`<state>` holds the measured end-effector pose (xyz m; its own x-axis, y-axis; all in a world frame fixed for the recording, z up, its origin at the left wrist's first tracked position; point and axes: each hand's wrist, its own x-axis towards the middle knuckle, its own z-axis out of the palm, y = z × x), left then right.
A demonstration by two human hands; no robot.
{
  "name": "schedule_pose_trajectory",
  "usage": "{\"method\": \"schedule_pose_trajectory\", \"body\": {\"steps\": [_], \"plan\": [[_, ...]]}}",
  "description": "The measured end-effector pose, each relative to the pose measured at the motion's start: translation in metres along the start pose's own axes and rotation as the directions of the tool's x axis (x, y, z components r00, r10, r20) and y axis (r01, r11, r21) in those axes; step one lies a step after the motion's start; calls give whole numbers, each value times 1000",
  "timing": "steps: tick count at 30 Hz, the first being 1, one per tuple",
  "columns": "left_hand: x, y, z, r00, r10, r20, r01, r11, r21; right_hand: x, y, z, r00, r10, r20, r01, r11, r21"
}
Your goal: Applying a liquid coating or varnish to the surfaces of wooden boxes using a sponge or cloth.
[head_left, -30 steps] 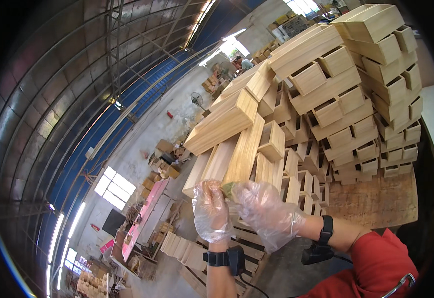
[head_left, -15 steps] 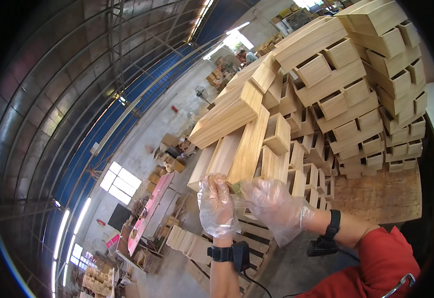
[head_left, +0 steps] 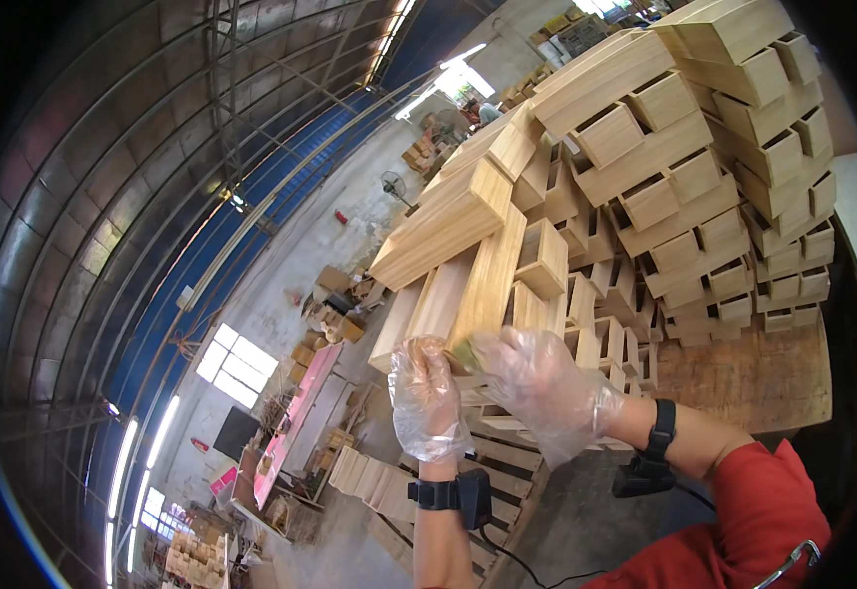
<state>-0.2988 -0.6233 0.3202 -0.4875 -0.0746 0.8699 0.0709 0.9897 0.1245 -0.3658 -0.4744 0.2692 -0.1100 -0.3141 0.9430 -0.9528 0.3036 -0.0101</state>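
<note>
A long, pale wooden box (head_left: 488, 280) lies on the stack with its near end at my hands. My left hand (head_left: 426, 398), in a clear plastic glove, is closed at the left corner of that end, its fingers bent round the edge. My right hand (head_left: 536, 385), gloved likewise, is closed on a small greenish pad (head_left: 464, 353) that lies against the near end of the box. The fingertips of my right hand are partly hidden behind the crinkled glove. Another long wooden box (head_left: 443, 224) rests crosswise just beyond.
Tall stacks of wooden boxes (head_left: 659, 187) rise on the right above a brown board (head_left: 743, 378). Below my hands is a slatted wooden pallet (head_left: 497, 471). A long pink-topped table (head_left: 296, 417) stands to the left, and a fan (head_left: 394, 184) by the far wall.
My right hand and the greenish pad have shifted slightly upward along the near end of the box. My left hand keeps nearly the same place at the corner.
</note>
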Motion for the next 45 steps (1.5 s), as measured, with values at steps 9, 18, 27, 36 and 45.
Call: {"method": "schedule_pose_trajectory", "body": {"steps": [9,18,27,36,45], "plan": [[0,-4,3,992,115,-43,-103,972,210,-54,-16,17,965,-27,261,26,1000,10],[5,5,1,998,-67,-19,68,997,33,-52,19,-31,927,375,-1,-330,815,476],[-6,53,-8,988,56,-144,-50,998,44,-137,33,-106,544,704,456,-678,49,734],[-91,181,80,875,483,11,-392,724,-567,-256,11,-261,483,851,206,-875,462,144],[-190,411,73,572,820,6,-78,62,-995,-348,-238,-463,193,833,-519,-971,87,-221]]}}
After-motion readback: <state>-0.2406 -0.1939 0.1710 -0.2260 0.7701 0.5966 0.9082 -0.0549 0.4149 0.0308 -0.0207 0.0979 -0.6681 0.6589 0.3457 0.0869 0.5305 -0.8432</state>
